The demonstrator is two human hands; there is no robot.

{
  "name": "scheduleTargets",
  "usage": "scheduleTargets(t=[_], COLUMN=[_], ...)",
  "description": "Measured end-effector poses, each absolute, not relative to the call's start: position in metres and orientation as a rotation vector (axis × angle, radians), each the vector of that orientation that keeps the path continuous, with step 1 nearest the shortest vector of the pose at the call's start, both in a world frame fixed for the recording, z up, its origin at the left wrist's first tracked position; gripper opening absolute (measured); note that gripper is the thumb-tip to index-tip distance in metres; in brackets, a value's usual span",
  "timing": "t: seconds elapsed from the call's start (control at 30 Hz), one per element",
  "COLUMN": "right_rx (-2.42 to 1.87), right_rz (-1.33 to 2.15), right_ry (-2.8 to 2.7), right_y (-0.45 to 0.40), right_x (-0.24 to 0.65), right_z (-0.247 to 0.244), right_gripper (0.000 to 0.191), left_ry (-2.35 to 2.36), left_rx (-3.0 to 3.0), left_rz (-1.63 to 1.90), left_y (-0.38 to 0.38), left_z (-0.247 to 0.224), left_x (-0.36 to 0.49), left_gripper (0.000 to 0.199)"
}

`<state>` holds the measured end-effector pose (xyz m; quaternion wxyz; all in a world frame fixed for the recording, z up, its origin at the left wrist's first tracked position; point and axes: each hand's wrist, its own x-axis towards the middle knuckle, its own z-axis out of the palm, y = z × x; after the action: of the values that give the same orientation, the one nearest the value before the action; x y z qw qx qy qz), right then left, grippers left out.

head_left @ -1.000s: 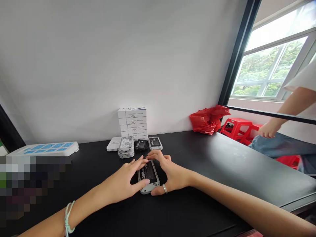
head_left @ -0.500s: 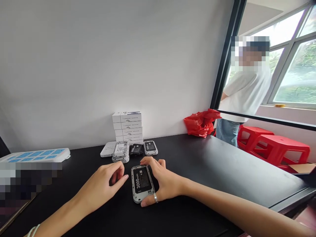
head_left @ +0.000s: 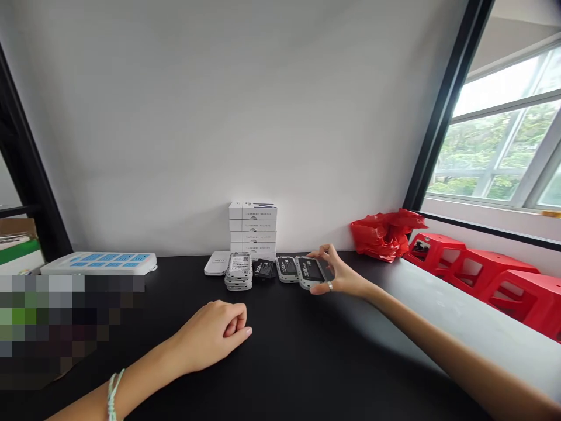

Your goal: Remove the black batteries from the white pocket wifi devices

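Note:
With thumb and fingertips, my right hand (head_left: 344, 277) grips the sides of an open-backed pocket device (head_left: 310, 271), pale-rimmed, a black 3000mAh battery seated in it. A matching device with a battery (head_left: 287, 269) lies right beside it on the left. Farther left are loose black batteries (head_left: 263, 269), then a stack of open-backed devices (head_left: 239, 270) with no battery in the top one. White covers (head_left: 216, 263) are piled at the left end of this row. My left hand (head_left: 210, 336) rests nearer on the table, fingers curled in, thumb forward, nothing visible in it.
White boxes (head_left: 253, 227) are stacked against the wall behind the row. A white power strip with blue panels (head_left: 100, 263) lies at the left on the black table (head_left: 280, 362). A crumpled red plastic bag (head_left: 385, 234) sits at the back right, and red stools (head_left: 499, 275) stand beyond the edge.
My right hand has carried the device from the near middle of the table to the back row, beside the other device. My left hand stays empty, fingers more curled. The view has shifted.

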<state>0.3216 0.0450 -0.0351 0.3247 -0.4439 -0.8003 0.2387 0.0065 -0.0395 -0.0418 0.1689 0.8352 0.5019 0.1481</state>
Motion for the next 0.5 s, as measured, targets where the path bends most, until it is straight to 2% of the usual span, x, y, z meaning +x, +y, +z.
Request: scheduleTargets(t=[0.23,0.5], right_rx=[-1.259,-1.227], right_rz=[0.665,0.680], right_ry=[-2.157,-2.220], right_y=[0.092,0.108], right_x=[0.349,0.346], right_z=[-0.051,-0.054], right_gripper=[0.071,0.067], left_ry=[1.405,1.385], left_rx=[2.378,2.384], left_rz=[0.433,0.402], left_y=[-0.040,-0.041], left_z=[-0.039,-0.037], left_x=[0.008,0.007], left_gripper=[0.026,0.026])
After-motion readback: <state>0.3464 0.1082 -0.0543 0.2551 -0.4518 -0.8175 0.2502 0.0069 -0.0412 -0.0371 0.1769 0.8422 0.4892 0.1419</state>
